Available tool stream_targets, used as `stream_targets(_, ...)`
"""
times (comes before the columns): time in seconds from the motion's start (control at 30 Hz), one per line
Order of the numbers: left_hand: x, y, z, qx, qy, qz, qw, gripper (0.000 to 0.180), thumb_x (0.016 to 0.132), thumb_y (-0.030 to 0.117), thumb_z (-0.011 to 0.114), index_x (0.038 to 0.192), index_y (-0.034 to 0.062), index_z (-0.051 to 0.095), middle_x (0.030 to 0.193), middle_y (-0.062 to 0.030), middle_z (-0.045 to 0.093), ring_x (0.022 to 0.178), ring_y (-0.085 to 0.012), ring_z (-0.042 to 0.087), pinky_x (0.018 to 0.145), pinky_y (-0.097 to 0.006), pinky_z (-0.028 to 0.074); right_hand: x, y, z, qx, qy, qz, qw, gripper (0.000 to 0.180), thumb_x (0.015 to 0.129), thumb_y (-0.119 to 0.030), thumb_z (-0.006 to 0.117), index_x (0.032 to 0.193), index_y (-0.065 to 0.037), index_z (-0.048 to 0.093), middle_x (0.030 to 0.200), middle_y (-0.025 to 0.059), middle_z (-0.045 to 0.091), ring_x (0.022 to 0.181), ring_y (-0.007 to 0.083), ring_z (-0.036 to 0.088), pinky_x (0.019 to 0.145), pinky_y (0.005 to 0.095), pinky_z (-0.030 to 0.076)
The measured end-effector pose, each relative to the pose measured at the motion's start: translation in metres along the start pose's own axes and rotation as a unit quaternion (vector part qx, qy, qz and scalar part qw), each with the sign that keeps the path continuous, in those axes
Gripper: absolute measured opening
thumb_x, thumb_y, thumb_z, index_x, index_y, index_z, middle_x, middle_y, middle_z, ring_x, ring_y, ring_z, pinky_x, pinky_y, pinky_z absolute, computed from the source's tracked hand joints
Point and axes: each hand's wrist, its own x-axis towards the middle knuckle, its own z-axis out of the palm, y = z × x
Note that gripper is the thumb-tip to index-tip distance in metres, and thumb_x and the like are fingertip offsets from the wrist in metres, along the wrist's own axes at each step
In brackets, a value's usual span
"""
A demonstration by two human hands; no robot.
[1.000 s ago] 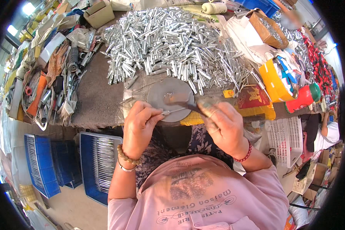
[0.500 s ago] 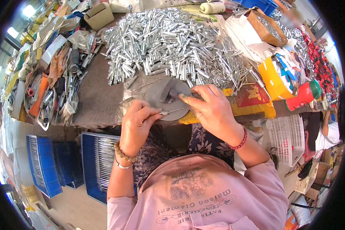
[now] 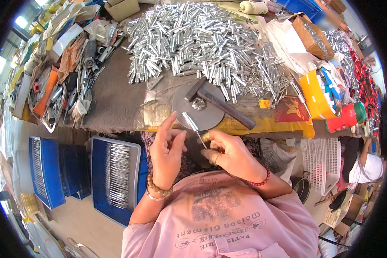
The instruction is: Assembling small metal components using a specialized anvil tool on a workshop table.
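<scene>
My right hand [image 3: 234, 157] pinches the thin end of a metal rod [image 3: 191, 122], which has a thicker silver sleeve at its far end. The rod points up and left, over the near edge of a round grey metal disc [image 3: 209, 122]. Beside it, my left hand [image 3: 167, 152] holds nothing, its fingers apart. A hammer [image 3: 228, 108] lies on the disc, its dark handle reaching right past the rim. Next to the hammer head is a small silvery lump [image 3: 198, 103]. Beyond the disc spreads a big heap of silver metal tubes [image 3: 189, 47].
Hand tools, including an orange-handled one [image 3: 47, 92], crowd the bench's left side. Below left stand blue bins [image 3: 93, 180] with rows of metal rods. To the right are a yellow box [image 3: 314, 96], a red-and-green container [image 3: 343, 118], a carton [image 3: 311, 38] and a white crate [image 3: 320, 161].
The rod has passed from my left hand to my right. My right hand has come off the hammer, now lying on the disc. Both hands have drawn back toward my body.
</scene>
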Motion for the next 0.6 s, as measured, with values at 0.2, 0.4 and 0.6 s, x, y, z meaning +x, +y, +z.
stream_targets(0.2, -0.001, 0.002, 0.004, -0.149, -0.02, -0.148, 0.977, 0.061, 0.105, 0.009, 0.063, 0.161, 0.0068, 0.038, 0.096, -0.0042, 0.073, 0.064, -0.0044, 0.058, 0.052, -0.017, 0.044, -0.004, -0.01, 0.011, 0.154, -0.061, 0.091, 0.982, 0.024, 0.097, -0.002, 0.07, 0.12, 0.0, 0.062, 0.079, 0.0011, 0.061, 0.073, 0.0054, 0.054, 0.062, 0.0284, 0.045)
stream_targets(0.4, -0.015, -0.005, -0.002, -0.205, 0.018, -0.115, 0.972, 0.069, 0.096, 0.001, 0.073, 0.156, 0.0053, 0.041, 0.091, -0.0016, 0.07, 0.063, -0.0023, 0.054, 0.052, -0.017, 0.041, -0.008, -0.007, 0.028, 0.086, -0.05, 0.047, 0.994, 0.027, 0.096, -0.001, 0.069, 0.122, -0.002, 0.063, 0.083, 0.0027, 0.065, 0.076, 0.0066, 0.058, 0.068, 0.0269, 0.049)
stream_targets(0.6, -0.017, -0.035, -0.048, -0.239, 0.078, -0.08, 0.965, 0.056, 0.098, 0.007, 0.073, 0.147, 0.0084, 0.046, 0.1, -0.0003, 0.069, 0.076, -0.0027, 0.056, 0.063, -0.018, 0.043, -0.004, 0.006, 0.032, 0.085, -0.109, 0.085, 0.987, 0.053, 0.098, -0.002, 0.066, 0.149, -0.007, 0.053, 0.1, 0.0041, 0.068, 0.087, 0.0091, 0.064, 0.078, 0.0247, 0.054)
